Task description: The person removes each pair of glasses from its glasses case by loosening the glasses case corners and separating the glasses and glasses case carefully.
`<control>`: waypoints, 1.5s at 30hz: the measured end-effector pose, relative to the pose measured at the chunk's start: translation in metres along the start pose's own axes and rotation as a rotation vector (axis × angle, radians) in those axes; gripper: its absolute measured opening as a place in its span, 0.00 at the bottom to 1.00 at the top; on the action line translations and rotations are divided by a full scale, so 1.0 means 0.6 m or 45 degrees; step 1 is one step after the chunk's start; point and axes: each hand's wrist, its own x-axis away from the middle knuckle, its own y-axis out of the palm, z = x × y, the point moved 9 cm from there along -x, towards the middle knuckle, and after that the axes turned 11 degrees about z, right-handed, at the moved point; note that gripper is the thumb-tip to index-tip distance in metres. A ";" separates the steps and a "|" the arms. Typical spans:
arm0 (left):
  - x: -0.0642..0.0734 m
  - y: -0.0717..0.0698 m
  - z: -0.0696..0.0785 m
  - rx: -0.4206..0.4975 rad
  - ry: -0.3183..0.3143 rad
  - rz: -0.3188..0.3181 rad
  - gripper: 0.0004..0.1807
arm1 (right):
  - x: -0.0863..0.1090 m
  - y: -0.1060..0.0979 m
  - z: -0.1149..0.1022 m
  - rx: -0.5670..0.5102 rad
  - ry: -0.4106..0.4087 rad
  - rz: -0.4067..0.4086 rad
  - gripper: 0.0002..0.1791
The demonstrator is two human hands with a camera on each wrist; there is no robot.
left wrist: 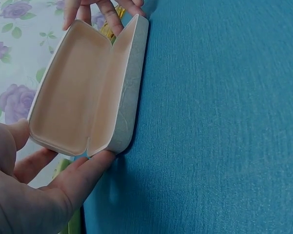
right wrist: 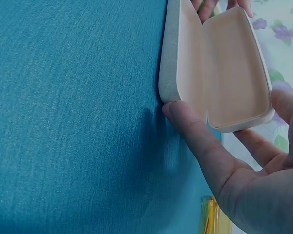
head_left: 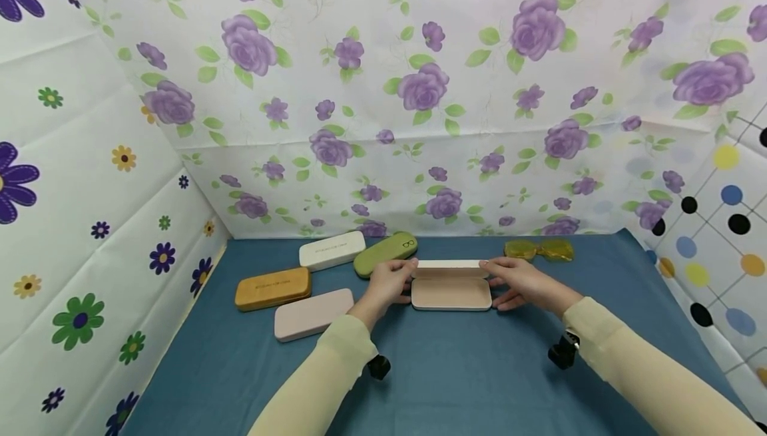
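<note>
A glasses case [head_left: 452, 294] with a pale outer shell and peach lining lies on the cloth with its lid raised, and its inside holds nothing. My left hand [head_left: 388, 284] grips the left end, the thumb on the lid's edge and fingers along the lid and base. At the opposite end my right hand [head_left: 522, 283] holds it the same way, with thumb on the lid and a finger on the base, as the right wrist view shows. In the left wrist view the case [left wrist: 71, 92] appears with its lid tilted back from the base.
Left of the hands lie a white case [head_left: 332, 251], a green case [head_left: 385, 254], a mustard case [head_left: 273, 289] and a pale pink case [head_left: 314, 315], all closed. Yellow glasses [head_left: 538, 249] lie behind the right hand. Patterned cloth walls surround the blue tabletop [head_left: 443, 376].
</note>
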 end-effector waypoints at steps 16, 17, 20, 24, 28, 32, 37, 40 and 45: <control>0.007 -0.002 0.002 -0.039 0.006 -0.012 0.29 | -0.002 -0.001 0.003 -0.006 0.002 -0.005 0.46; 0.007 -0.002 0.002 -0.035 0.002 -0.015 0.30 | -0.002 0.000 0.003 -0.007 -0.001 -0.006 0.46; 0.008 -0.003 0.002 -0.026 -0.003 -0.026 0.30 | -0.002 0.000 0.002 -0.014 -0.005 -0.004 0.45; 0.011 -0.003 0.001 -0.016 -0.019 -0.042 0.32 | -0.003 0.000 0.005 -0.017 -0.008 -0.002 0.43; 0.012 -0.003 0.002 -0.007 -0.023 -0.048 0.34 | -0.005 -0.001 0.008 -0.020 -0.007 0.004 0.44; 0.012 -0.003 0.001 0.003 -0.015 -0.048 0.33 | -0.006 0.000 0.009 -0.020 -0.015 0.005 0.45; 0.011 -0.001 -0.002 0.019 -0.003 -0.070 0.34 | -0.005 0.000 0.011 -0.025 -0.017 0.005 0.44; 0.011 0.001 -0.003 0.019 0.005 -0.083 0.35 | -0.004 -0.002 0.013 -0.035 -0.014 0.012 0.44; 0.011 -0.003 -0.001 0.009 0.027 -0.083 0.33 | -0.006 0.000 0.013 -0.042 -0.026 0.013 0.42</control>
